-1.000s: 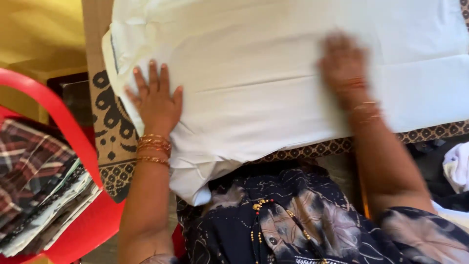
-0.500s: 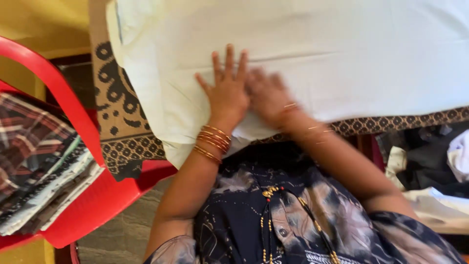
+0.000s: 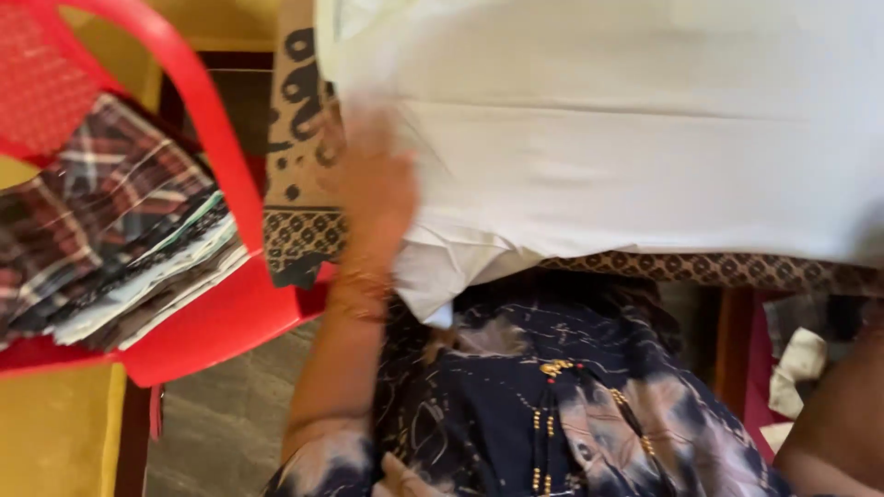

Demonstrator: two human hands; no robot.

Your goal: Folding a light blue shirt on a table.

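Left hand (image 3: 376, 189) (blurred) presses white cloth (image 3: 626, 138) — beside red chair (image 3: 216, 317).

White cloth (image 3: 626, 156) spread flat on patterned table cover (image 3: 304, 230), near edge overhanging.

Red chair (image 3: 198, 101) with stacked folded clothes (image 3: 120, 248) crowding table's left edge, white cloth (image 3: 626, 138) covering tabletop

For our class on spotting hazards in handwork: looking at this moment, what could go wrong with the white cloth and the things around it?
1. The white cotton cloth hangs over the near edge of the patterned brown table cover; it might slide off under the blurred left hand.
2. The stack of folded plaid fabrics sits tilted on the red plastic chair and could slip.
3. The right hand is not visible, so that side looks unsteadied.
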